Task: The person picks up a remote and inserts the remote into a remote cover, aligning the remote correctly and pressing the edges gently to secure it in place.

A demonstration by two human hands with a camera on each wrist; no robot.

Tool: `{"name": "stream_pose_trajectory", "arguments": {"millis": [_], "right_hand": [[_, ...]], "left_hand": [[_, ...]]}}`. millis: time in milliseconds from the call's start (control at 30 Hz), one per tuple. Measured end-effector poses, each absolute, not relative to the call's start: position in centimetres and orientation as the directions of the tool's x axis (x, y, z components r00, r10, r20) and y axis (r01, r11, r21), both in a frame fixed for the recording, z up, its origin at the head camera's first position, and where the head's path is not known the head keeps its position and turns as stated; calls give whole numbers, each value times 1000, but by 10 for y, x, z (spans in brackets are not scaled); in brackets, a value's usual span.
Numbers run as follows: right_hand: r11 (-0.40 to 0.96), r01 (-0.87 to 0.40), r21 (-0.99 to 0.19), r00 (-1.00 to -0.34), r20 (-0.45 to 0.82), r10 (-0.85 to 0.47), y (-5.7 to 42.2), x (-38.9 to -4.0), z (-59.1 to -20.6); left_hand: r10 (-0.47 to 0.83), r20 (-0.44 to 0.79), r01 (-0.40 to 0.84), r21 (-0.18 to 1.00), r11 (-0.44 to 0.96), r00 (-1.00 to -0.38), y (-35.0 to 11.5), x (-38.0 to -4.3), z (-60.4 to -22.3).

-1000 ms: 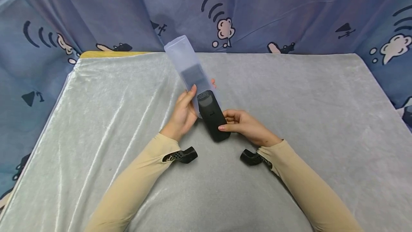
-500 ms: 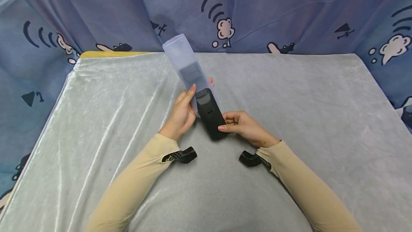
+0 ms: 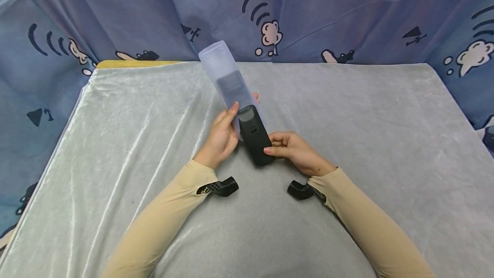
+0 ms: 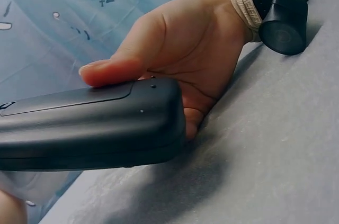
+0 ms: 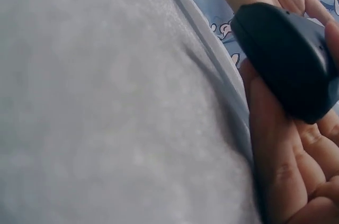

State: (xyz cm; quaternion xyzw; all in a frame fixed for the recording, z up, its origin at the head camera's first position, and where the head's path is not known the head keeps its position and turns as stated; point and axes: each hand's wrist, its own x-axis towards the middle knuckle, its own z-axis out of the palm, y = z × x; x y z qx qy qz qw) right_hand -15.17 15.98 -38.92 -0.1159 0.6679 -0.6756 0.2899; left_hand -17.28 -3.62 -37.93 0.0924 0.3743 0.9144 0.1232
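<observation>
In the head view, my left hand (image 3: 221, 137) holds a long translucent plastic sleeve (image 3: 218, 61), its thumb on the near face and a fingertip showing at the far edge. A black remote control (image 3: 255, 138) sits partly inside the sleeve. Its upper part shows dimly through the plastic, while the lower end sticks out towards me. My right hand (image 3: 297, 151) pinches that lower end between thumb and fingers. The left wrist view shows the right thumb on top of the remote (image 4: 95, 123). From the right wrist, right fingers (image 5: 280, 155) lie beneath the remote (image 5: 286, 60).
A grey velvety cloth (image 3: 366, 140) covers the table. Behind it hangs a blue printed curtain (image 3: 328, 12), and a yellow strip (image 3: 135, 64) shows at the back left edge. Black wrist cameras (image 3: 227, 186) stick out from both beige sleeves.
The remote has slid slightly deeper into the translucent sleeve, away from me. Both hands keep their grips and have shifted only a little.
</observation>
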Motion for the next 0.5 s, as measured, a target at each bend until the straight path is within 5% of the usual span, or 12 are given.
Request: {"name": "stream_pose_trajectory", "arguments": {"millis": [500], "right_hand": [[-7, 250, -968, -819, -208, -534, 160, -152, -392]], "left_hand": [[323, 100, -145, 743, -653, -941, -30, -167, -378]]}}
